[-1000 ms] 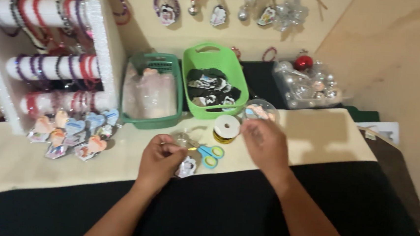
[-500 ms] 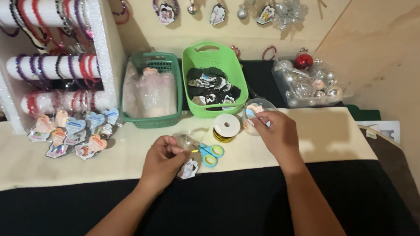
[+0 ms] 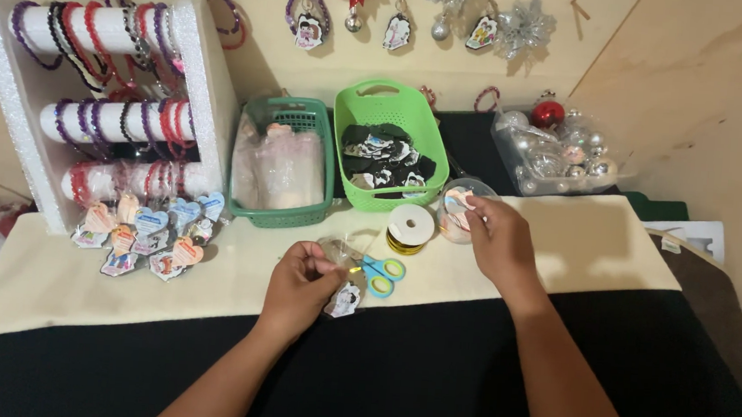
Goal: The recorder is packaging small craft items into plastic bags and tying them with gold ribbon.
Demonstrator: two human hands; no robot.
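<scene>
The left hand [image 3: 300,284] has its grip pinched shut on a small clear bag [image 3: 339,255] with a little printed charm [image 3: 344,301] hanging from it; bag and charm run roughly upright in the view, the bag end pointing away from the person and the charm end toward them. They sit just left of the blue scissors [image 3: 381,274], which lie flat on the table [image 3: 578,240] with the handles pointing right and the blades pointing left, hidden under the bag.

The right hand [image 3: 497,242] is right of the scissors, its fingers closed on a small pale paper piece [image 3: 461,203] over a round clear container [image 3: 462,208]. A spool of gold ribbon [image 3: 410,229] lies just above the scissors, between them and the light green basket [image 3: 388,144]. A dark green basket [image 3: 285,161] stands up and left of the scissors, and a white bracelet stand [image 3: 108,103] is far left.
</scene>
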